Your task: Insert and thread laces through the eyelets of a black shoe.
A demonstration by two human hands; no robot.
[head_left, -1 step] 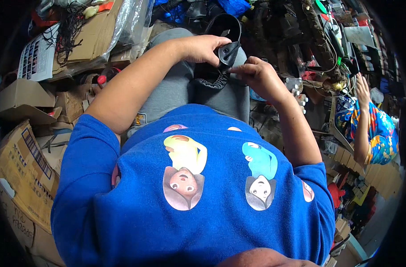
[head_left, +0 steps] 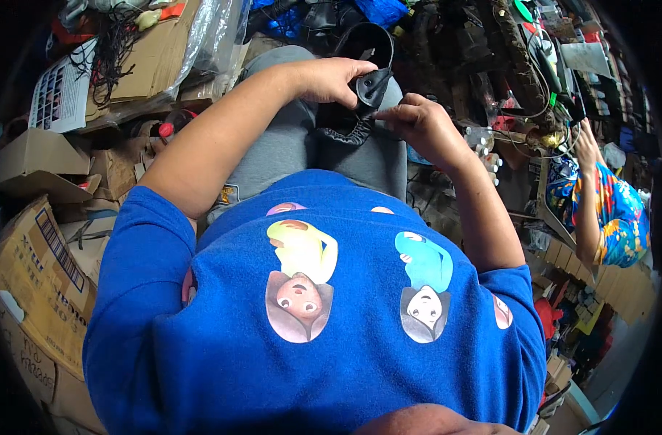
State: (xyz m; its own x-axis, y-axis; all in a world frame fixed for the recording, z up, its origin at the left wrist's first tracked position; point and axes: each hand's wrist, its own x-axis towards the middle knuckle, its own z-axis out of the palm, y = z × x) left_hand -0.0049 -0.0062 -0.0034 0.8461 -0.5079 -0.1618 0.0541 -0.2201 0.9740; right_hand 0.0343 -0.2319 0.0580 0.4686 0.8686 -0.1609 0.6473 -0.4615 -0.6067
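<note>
A black shoe upper (head_left: pixel 371 90) with eyelets and a gathered, padded collar rests over my grey-trousered lap. Its curved far part stands up in a loop beyond my fingers. My left hand (head_left: pixel 334 80) is closed on its left side, thumb on the near side and fingers at the eyelet flap. My right hand (head_left: pixel 418 119) is at the upper's right edge, fingers curled and the index fingertip and thumb pinched close to the black material. Whatever is between those fingertips is too small to make out.
Cardboard boxes (head_left: pixel 44 167) and a flattened carton (head_left: pixel 44 275) lie on the left, below a plastic-wrapped cardboard stack (head_left: pixel 153 61). Small bottles (head_left: pixel 483 148) and cluttered tools stand to the right. A co-worker in a bright patterned shirt (head_left: pixel 621 217) is at the far right.
My hands and the shoe upper stay almost where they were. At the far right, the co-worker's raised hand and arm have shifted slightly to the left.
</note>
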